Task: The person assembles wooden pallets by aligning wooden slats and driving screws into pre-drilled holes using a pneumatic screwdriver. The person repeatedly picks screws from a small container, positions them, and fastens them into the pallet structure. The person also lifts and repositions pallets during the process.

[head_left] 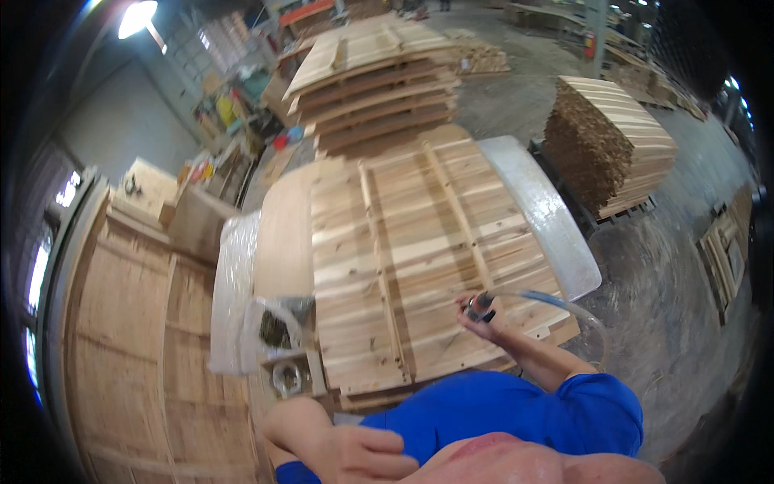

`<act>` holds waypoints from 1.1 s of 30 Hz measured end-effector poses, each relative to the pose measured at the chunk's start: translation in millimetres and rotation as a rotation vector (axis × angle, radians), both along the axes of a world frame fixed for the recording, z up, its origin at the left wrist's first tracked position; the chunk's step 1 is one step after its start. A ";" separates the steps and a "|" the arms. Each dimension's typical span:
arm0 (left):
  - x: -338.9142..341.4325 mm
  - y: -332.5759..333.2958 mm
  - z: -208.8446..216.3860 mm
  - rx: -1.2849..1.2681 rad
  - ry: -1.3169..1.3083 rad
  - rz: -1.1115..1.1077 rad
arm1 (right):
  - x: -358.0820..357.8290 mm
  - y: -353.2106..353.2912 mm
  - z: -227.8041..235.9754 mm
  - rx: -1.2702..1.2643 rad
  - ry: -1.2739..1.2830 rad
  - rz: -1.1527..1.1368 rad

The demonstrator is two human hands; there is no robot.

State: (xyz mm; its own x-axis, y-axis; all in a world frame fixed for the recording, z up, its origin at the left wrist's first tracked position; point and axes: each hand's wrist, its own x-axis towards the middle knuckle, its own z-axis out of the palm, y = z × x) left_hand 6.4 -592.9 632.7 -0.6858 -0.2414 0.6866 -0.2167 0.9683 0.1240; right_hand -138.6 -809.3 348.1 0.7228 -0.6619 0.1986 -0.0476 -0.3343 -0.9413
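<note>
My right hand [482, 321] is wrapped round a dark air tool [480, 304] with a reddish band, above the right part of a wooden panel [427, 274]. A clear and blue air hose [556, 301] loops from the tool toward my right side. Two long battens [375, 242] lie along the panel, with small dark spots on them. Close to my body, low in the view, my left hand [367, 456] is held with its fingers curled. Whatever it may hold is hidden.
Left of the panel stand a small box with a roll [287, 377], a bag of small dark pieces [278, 329] and a plastic-wrapped stack [235, 290]. Stacked panels [379, 89] rise beyond. A pallet of boards [613, 145] sits far right, and a large wooden frame [121, 339] left.
</note>
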 end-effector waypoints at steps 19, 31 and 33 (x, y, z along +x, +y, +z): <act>240.1 135.6 -286.5 0.844 2.410 0.662 | 4.7 48.2 -54.0 0.047 -0.265 -0.266; 88.2 76.6 -66.4 0.708 0.380 -0.820 | -80.8 30.7 21.6 -0.262 -0.579 -0.819; 74.7 60.0 -51.0 0.706 0.181 -0.862 | -120.7 26.7 33.3 -0.348 -0.676 -0.993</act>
